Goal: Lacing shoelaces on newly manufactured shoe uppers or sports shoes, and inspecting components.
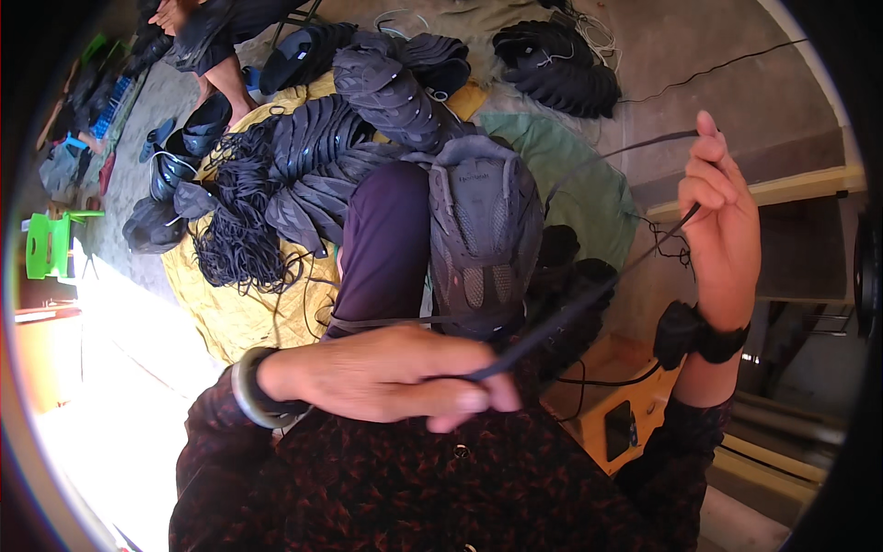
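Hands' grip clamped on black cord, yellow sheet across concrete floor below.

Left hand and right hand pinching black cord, grey shoe upper on knee

A bare concrete floor carries everything here. A yellow sheet is spread over it, with a heap of dark shoe uppers and a tangle of black cords piled on top. A green cloth lies beside the sheet, a second black heap farther off, and a green plastic stool at the left
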The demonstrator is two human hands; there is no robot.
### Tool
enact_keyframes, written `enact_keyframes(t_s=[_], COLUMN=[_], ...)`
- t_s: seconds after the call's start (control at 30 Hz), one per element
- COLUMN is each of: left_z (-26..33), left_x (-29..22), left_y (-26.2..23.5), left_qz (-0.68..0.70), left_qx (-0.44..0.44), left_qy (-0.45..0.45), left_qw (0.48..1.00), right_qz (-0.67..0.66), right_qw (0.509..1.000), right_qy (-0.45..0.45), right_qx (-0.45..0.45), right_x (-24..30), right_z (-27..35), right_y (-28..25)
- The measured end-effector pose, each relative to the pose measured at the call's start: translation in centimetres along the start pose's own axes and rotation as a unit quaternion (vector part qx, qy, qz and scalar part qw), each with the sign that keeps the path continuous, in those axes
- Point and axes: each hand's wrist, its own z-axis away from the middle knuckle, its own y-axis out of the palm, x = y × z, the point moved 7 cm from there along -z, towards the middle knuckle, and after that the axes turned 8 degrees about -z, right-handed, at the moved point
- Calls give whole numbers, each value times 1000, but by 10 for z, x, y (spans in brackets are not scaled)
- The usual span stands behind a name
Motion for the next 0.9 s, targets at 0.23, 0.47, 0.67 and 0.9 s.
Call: enact_keyframes(t_s=[0.23,0.47,0.67,0.9], left_z=[154,210,190,106], left_x=[25,62,85,80], left_y=[-56,-107,-111,-110], left_qz=[32,-86,-175,-433], left_qx=[-355,-431,-314,-201], left_qy=[-180,-282,-373,-240], left_qw=[917,853,855,845], right_qz=[-35,37,147,431], right_qw=[963,919,908,877], right_qy=[-106,-135,-128,-3], right_qx=[-246,-369,-370,-213], right_x=[86,141,144,9], right_z=[14,44,62,22], right_y=[-192,-314,-295,-184])
